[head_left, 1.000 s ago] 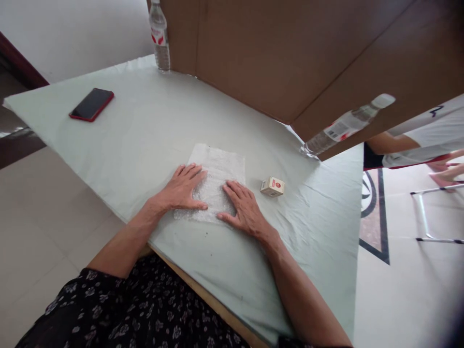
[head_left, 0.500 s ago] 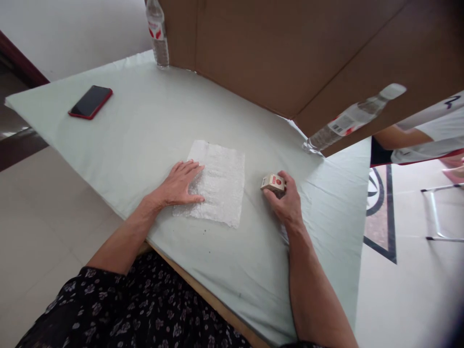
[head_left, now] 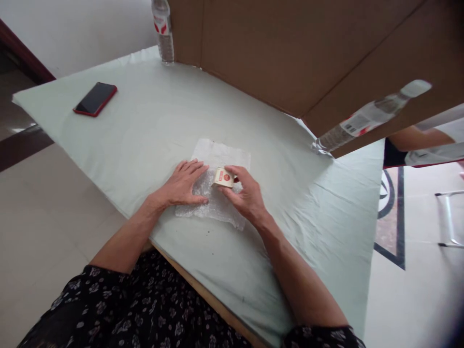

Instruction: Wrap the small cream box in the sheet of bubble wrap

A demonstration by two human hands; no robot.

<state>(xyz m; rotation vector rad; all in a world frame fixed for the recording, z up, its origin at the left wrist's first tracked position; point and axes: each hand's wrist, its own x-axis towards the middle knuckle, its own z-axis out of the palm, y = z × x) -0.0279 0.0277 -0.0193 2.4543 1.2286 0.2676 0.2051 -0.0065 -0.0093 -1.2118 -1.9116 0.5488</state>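
Note:
A sheet of bubble wrap [head_left: 226, 153] lies flat on the pale green tablecloth in front of me. My left hand [head_left: 185, 184] rests on its left part, fingers stretched and thumb apart, holding nothing. Between the thumb and fingers of my right hand [head_left: 246, 192] is a small cream box [head_left: 224, 178] with red print on its upper face. The box is over the middle of the wrap; whether its underside touches the sheet I cannot tell.
A phone in a red case [head_left: 95, 99] lies at the far left. Water bottles stand by the large brown cardboard [head_left: 275, 48]: one bottle [head_left: 165, 36] at the back, another bottle [head_left: 362, 122] at the right. Beyond the table's right side shows a person's arm [head_left: 422, 138].
My right hand has carried the small box leftward from the bare cloth to above the bubble wrap. My left hand keeps its place on the sheet. The whole view has shifted slightly.

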